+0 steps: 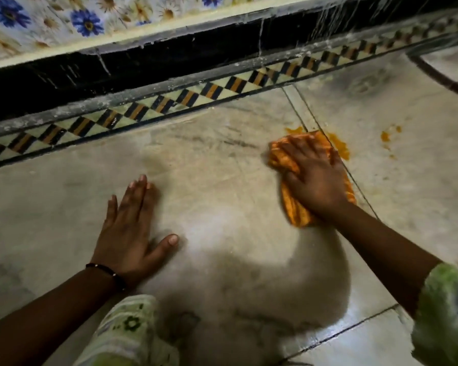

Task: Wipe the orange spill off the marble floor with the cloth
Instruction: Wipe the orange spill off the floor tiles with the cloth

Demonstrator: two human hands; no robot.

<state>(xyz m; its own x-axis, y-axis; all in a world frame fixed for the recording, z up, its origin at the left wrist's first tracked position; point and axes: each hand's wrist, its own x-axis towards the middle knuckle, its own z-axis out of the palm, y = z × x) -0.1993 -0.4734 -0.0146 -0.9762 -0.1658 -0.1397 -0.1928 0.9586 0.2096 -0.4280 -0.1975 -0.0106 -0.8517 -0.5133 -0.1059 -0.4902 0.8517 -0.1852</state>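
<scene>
The right hand (pixel 315 175) presses flat on the orange cloth (pixel 296 210), its grip spread wide over the bunched fabric, pinning it to the marble floor (pixel 222 159) rather than clenching it. The cloth sits on the near edge of the spill (pixel 340 149), which shows as a wet orange patch just beyond the fingers, straddling a floor joint (pixel 299 112). Smaller splashes (pixel 386 136) lie apart to the right, untouched. The left hand (pixel 130 228) rests open and empty on the floor, fingers splayed, apparently bracing the body. The main risk is smearing: a flat push across the patch could spread a thin orange film over clean marble instead of lifting it, and since the cloth is itself orange, it is hard to judge how loaded it already is. Liquid could also be driven into the joint, where a flat wipe will not reach it. The far splashes are easy to miss. With weight on the left palm and the floor looking glossy nearby, a slip of that hand is possible. The patterned border (pixel 169 101) stands close enough to catch a stray sweep.
</scene>
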